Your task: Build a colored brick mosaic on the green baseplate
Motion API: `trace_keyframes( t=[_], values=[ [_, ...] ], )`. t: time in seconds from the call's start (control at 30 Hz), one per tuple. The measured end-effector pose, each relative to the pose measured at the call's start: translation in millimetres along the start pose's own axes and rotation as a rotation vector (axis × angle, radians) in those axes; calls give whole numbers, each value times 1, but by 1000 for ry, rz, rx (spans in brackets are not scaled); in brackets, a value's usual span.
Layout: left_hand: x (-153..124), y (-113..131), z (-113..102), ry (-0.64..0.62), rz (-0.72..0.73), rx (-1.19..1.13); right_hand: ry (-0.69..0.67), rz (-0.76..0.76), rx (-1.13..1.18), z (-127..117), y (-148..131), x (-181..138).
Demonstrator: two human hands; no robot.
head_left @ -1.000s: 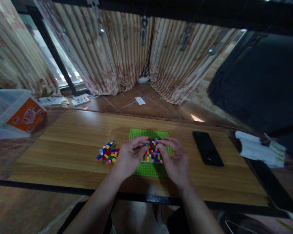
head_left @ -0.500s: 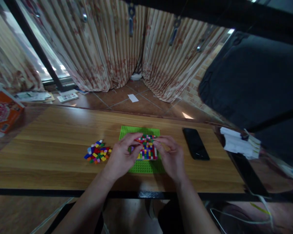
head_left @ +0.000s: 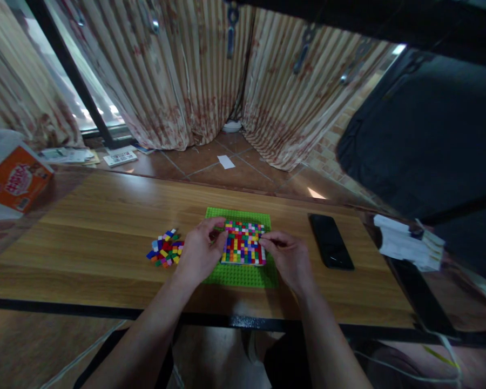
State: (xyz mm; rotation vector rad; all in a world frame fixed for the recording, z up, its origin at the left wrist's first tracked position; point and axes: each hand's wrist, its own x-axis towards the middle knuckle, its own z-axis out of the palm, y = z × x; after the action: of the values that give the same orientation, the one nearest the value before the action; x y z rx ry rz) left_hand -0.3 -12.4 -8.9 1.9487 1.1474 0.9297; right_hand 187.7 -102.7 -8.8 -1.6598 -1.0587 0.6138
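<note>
A green studded baseplate [head_left: 243, 277] lies on the wooden table, carrying a rectangular block of small multicoloured bricks [head_left: 245, 243] packed closely together. My left hand [head_left: 200, 249] is at the block's left edge, thumb and index fingertip apart with nothing visible between them. At the block's right edge, my right hand [head_left: 290, 260] has its thumb and forefinger pinched together; whatever is between them is too small to make out. Left of my left hand is a loose pile of small coloured bricks [head_left: 166, 249], its right side partly covered by that hand.
A black phone [head_left: 331, 241] lies right of the baseplate. White papers [head_left: 405, 237] and another dark flat device [head_left: 421, 297] are at the table's right end. An orange-labelled plastic tub [head_left: 18, 178] stands at the far left. Curtains [head_left: 178, 81] hang beyond the table.
My hands have moved apart, off the middle of the brick block to its left and right edges, so more of it shows. The whole view has shifted slightly.
</note>
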Motion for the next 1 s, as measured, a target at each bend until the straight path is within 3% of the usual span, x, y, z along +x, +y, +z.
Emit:
trace_keyframes(
  t=[0.5,1.0],
  values=[
    [-2,7,-3,-56,-50,-3,81,78,84,-1,2,4],
    [-2,8,-2,-46,-46,7,54,141,152,2,5,7]
  ],
)
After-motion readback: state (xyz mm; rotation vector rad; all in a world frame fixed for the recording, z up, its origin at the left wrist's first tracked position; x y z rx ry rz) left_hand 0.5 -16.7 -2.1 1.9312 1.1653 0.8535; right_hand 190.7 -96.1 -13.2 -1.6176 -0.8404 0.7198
